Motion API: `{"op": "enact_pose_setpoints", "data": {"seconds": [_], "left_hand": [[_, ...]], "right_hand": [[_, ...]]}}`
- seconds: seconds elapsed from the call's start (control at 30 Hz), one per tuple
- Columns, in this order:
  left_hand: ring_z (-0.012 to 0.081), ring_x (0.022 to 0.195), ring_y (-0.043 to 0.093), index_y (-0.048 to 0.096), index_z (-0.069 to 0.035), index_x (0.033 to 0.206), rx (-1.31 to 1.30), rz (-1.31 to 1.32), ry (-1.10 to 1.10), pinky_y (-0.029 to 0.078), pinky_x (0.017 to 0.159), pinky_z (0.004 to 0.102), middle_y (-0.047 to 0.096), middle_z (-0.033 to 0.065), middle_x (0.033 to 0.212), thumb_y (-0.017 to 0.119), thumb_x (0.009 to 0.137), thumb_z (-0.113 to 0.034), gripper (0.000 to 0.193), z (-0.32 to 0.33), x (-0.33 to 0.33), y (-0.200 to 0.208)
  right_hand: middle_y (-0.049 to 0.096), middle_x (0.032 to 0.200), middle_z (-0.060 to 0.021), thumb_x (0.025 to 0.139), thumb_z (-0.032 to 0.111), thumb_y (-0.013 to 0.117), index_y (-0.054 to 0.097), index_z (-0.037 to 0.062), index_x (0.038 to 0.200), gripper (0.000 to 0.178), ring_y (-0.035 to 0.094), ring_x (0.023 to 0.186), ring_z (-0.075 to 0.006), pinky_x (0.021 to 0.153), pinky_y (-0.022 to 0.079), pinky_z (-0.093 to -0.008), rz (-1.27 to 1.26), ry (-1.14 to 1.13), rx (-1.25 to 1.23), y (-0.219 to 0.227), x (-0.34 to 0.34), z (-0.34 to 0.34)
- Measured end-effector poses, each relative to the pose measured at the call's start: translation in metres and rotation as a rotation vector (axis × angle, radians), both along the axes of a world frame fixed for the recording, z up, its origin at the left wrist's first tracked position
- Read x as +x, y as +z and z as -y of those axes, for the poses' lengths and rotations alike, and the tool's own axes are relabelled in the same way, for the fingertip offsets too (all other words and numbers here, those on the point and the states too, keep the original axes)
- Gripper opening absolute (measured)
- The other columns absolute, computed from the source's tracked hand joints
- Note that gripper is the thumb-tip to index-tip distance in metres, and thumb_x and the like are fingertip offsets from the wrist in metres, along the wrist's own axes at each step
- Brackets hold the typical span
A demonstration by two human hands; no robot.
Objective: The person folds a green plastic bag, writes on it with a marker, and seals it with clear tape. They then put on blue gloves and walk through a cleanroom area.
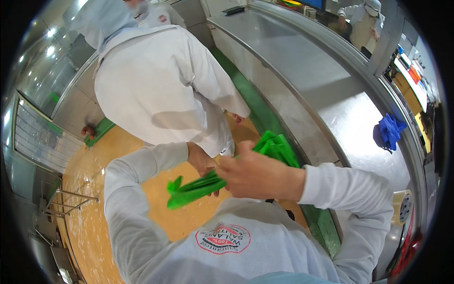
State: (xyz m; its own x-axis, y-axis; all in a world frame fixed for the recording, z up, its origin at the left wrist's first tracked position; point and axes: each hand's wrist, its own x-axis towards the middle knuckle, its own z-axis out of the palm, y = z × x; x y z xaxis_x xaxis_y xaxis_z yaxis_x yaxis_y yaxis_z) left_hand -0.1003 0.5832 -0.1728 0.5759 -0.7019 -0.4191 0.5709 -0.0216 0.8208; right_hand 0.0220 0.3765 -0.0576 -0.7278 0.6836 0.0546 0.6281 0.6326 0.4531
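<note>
A bunched strip of thin, shiny bright green plastic [196,189] stretches across in front of my chest. My right hand [255,175] is closed around its middle, and more folded green plastic sticks out past the knuckles toward the right. My left hand [202,161] comes in from the far side with bent fingers against the same plastic; some of its fingertips show below the strip. The right hand partly covers the left, so the left hand's grip shows only in part. Whether the plastic is a bag, an apron or a sheet, I cannot tell.
A long steel counter [321,80] runs along the right, bearing a crumpled blue plastic bundle [391,131] and a roll of tape [402,207]. A person in a white coat [151,85] stands close ahead with their back turned. Other people are farther off. The orange floor [94,189] looks wet.
</note>
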Motion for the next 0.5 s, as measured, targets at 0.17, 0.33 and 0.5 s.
{"op": "enact_pose_setpoints", "data": {"seconds": [0.17,0.33,0.5], "left_hand": [[0.0265,0.101,0.062,0.056,-0.002,0.119,0.915,0.470,-0.370,0.050,0.085,0.0395,0.064,0.0107,0.106,0.066,0.086,-0.034,0.047,-0.019,0.065,-0.086],[0.0290,0.102,0.060,0.060,-0.004,0.111,1.249,1.103,-0.329,0.048,0.086,0.0403,0.063,0.0097,0.108,0.060,0.088,-0.042,0.045,0.056,0.144,-0.127],[0.0306,0.108,0.059,0.059,-0.002,0.116,0.586,0.872,0.295,0.047,0.091,0.0398,0.060,0.0130,0.117,0.061,0.090,-0.034,0.042,0.119,0.163,-0.045]], "right_hand": [[0.052,0.083,0.0025,0.070,0.024,0.067,0.064,0.0170,0.061,0.012,0.050,0.089,-0.0162,0.054,0.043,-0.0336,-0.416,0.220,-0.212,-0.017,-0.046,-0.031],[0.057,0.083,0.0018,0.077,0.023,0.063,0.066,0.0165,0.069,0.011,0.055,0.090,-0.0170,0.061,0.046,-0.0337,-0.504,0.282,-0.111,-0.002,-0.031,-0.031],[0.057,0.096,-0.0052,0.074,0.030,0.066,0.064,0.0102,0.088,0.024,0.053,0.096,-0.0236,0.078,0.047,-0.0414,-0.570,-0.021,0.099,0.028,0.029,0.003]]}}
